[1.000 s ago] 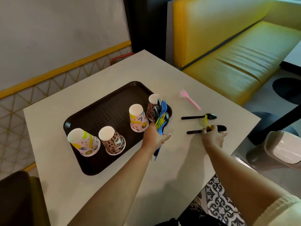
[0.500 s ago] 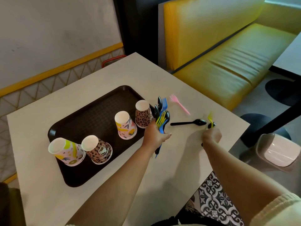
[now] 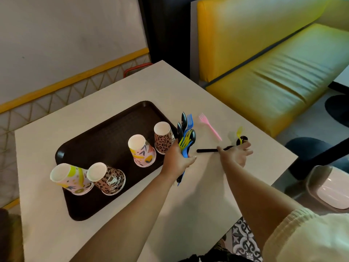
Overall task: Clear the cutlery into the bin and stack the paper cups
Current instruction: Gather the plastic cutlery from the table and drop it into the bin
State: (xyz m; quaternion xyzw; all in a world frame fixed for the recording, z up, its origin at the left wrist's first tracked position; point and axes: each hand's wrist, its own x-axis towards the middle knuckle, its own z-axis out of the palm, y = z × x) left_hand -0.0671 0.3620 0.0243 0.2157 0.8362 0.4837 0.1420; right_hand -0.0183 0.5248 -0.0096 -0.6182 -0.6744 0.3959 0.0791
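While a yellow bench (image 3: 273, 72) fills the far right, a pale table (image 3: 117, 214) carries a dark brown tray (image 3: 94, 148) on which four paper cups stand upside down and unstacked: a pink patterned cup (image 3: 70, 177) and a leopard cup (image 3: 107, 178) at the near end, another pink cup (image 3: 141, 150) and another leopard cup (image 3: 164, 138) farther along. A lidded bin (image 3: 328, 190) sits on the floor off the table's right edge. The left hand (image 3: 177, 157) grips a bunch of cutlery (image 3: 186, 137) upright beside the tray. The right hand (image 3: 236, 154) pinches a black spoon (image 3: 207, 150) and a blurred yellow fork (image 3: 239, 131), other fingers spread. A pink fork (image 3: 209, 126) lies loose on the table between the hands.
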